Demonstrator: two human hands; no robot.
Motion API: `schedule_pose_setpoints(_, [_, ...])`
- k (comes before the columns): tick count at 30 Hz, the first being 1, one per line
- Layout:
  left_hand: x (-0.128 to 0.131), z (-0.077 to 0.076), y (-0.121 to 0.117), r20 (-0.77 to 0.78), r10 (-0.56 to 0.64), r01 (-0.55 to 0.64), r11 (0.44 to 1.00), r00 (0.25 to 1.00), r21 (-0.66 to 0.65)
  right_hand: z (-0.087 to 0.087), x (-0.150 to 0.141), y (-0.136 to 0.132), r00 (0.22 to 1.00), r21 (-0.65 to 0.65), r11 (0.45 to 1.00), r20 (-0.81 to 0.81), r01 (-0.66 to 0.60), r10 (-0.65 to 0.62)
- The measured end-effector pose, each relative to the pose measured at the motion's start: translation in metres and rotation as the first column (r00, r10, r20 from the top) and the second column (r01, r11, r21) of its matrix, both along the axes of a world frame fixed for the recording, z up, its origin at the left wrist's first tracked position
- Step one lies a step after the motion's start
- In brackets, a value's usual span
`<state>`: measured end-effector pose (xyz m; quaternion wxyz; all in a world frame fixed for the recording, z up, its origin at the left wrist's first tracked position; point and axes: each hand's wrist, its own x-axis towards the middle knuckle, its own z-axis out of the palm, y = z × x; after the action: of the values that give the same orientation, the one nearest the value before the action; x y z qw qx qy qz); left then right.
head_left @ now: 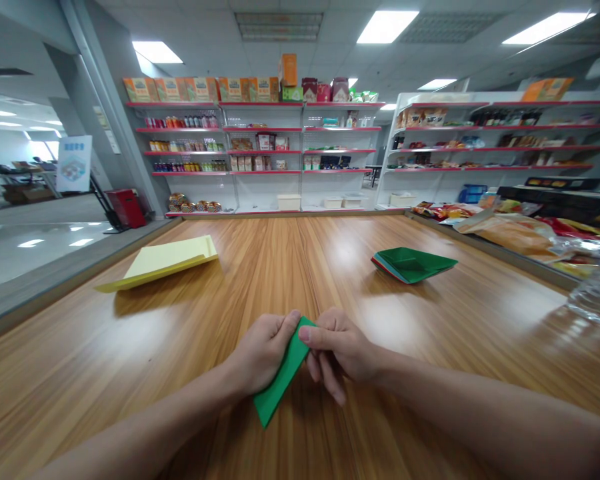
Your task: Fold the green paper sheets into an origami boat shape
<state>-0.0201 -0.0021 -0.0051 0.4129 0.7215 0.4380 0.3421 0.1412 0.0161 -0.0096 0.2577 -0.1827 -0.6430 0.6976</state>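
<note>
A narrow strip of folded green paper (283, 381) is held slantwise between my hands, above the near part of the wooden table. My left hand (263, 347) grips its left side, with the thumb along the upper end. On the other side, my right hand (339, 347) pinches the upper right edge under its thumb, and its lower fingers hang loose beneath. Beyond, to the right, lies a stack of coloured paper (413, 264) with dark green on top and blue and red edges below. A pad of yellow paper (166, 263) lies to the left, its near edge curled.
The wooden table (280, 267) has a raised rim. Past its right rim are packaged snacks (510, 230) and a clear plastic container (597, 293). Shelves of goods (265, 140) stand behind. On the left floor are a sign (74, 164) and a red box (126, 207).
</note>
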Motion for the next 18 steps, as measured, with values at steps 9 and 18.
schedule_pose_setpoints(9, [-0.001, 0.002, -0.003, -0.270, 0.275, -0.131, 0.882, 0.923, 0.452, -0.008, -0.003, 0.017, 0.734, 0.051, 0.733, -0.091, 0.678, -0.673])
schedule_pose_setpoints(18, [-0.008, -0.011, 0.007, 0.096, 0.203, -0.221, 0.943, 0.974, 0.248, -0.012, 0.000, 0.026, 0.795, 0.097, 0.789, -0.049, 0.606, -0.605])
